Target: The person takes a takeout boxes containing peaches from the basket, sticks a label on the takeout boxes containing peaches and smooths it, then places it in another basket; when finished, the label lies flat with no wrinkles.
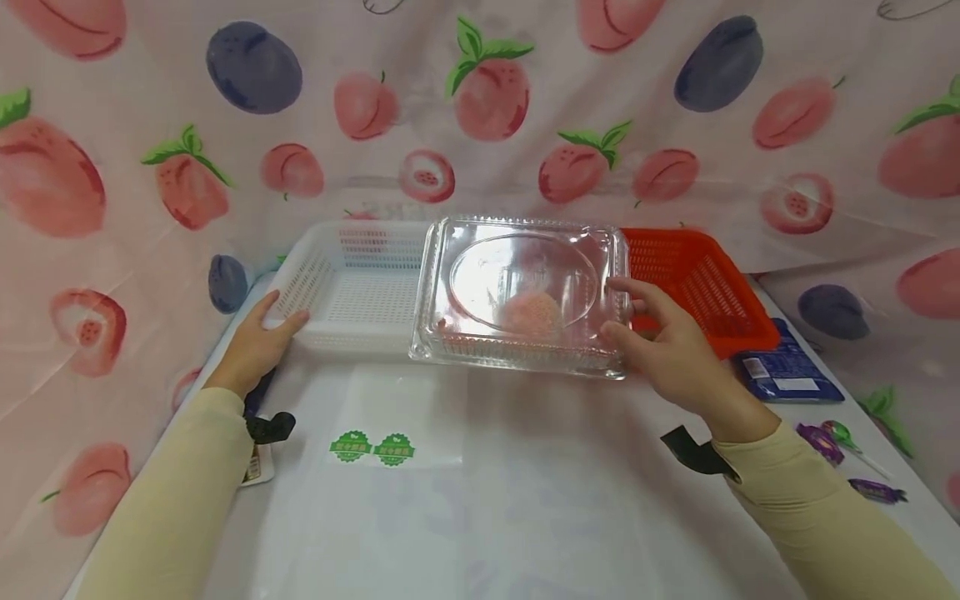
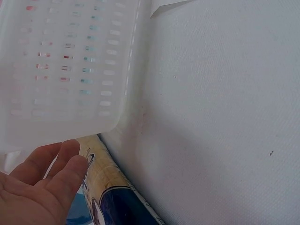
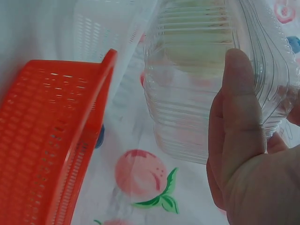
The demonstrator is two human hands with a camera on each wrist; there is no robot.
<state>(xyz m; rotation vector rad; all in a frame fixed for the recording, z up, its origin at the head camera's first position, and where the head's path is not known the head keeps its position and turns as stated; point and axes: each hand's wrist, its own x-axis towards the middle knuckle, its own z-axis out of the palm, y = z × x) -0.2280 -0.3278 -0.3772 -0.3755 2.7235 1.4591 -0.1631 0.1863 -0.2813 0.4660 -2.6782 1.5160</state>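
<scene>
My right hand (image 1: 675, 354) grips a clear plastic clamshell box (image 1: 517, 354) by its right side, with the thumb on the near face in the right wrist view. The box is held up in front of the baskets. A pinkish round patch shows through it; I cannot tell whether that lies inside or behind. At the left front corner of the white plastic basket (image 1: 360, 329) is my left hand (image 1: 255, 346), its fingers relaxed and spread near the rim. In the left wrist view the fingertips (image 2: 70, 146) are close to the basket's corner.
A red basket (image 1: 731, 312) stands behind the box on the right. Nearby lie a blue packet (image 1: 791, 371), a green lollipop (image 1: 840, 432) and purple wrapped sweets (image 1: 821, 442). Two green stickers (image 1: 372, 448) lie at front left. A blue and tan packet (image 2: 117, 197) is beneath my left hand.
</scene>
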